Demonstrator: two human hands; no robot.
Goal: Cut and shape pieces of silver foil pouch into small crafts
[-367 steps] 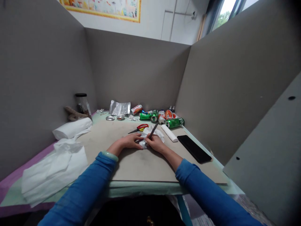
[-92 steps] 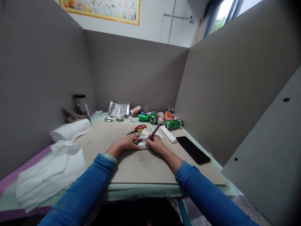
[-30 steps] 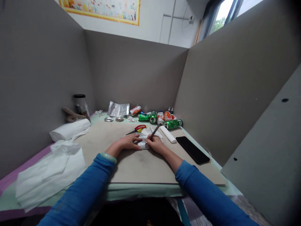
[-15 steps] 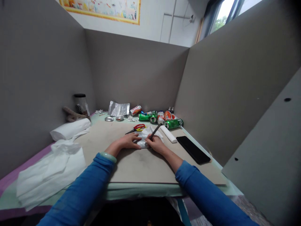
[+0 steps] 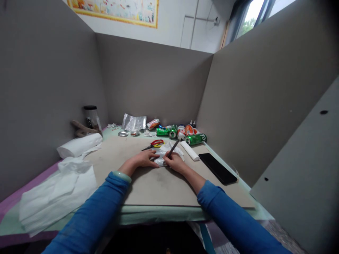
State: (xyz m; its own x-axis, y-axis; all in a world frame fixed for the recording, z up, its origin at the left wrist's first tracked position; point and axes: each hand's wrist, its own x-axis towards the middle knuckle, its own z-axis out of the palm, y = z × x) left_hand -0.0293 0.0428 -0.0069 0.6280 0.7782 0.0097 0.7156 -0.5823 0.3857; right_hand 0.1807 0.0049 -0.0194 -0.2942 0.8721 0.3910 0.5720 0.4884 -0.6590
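Note:
A small silvery metal sheet (image 5: 160,161) lies on the board with crumpled white tissue (image 5: 167,147) at its far side. My left hand (image 5: 145,158) rests on the sheet's left side, thumb and fingers spread apart. In my right hand (image 5: 174,161) is a dark, slim pen-like tool (image 5: 173,148), gripped like a pencil, its upper end leaning away to the right. Its lower tip is hidden by my fingers, close to the sheet. Just beyond my left hand are scissors (image 5: 156,142) with red and yellow handles.
A grey-beige board (image 5: 164,190) covers the table's middle. On the right are a white bar (image 5: 190,151) and a black phone (image 5: 217,168). Several crushed cans (image 5: 196,139) and a silver sheet (image 5: 134,122) line the back. Left are a paper roll (image 5: 79,145), white tissue (image 5: 59,190) and a jar (image 5: 92,118).
The tool in my right hand has swung slightly, its upper end shifting a little to the left. My left hand stays in place on the sheet.

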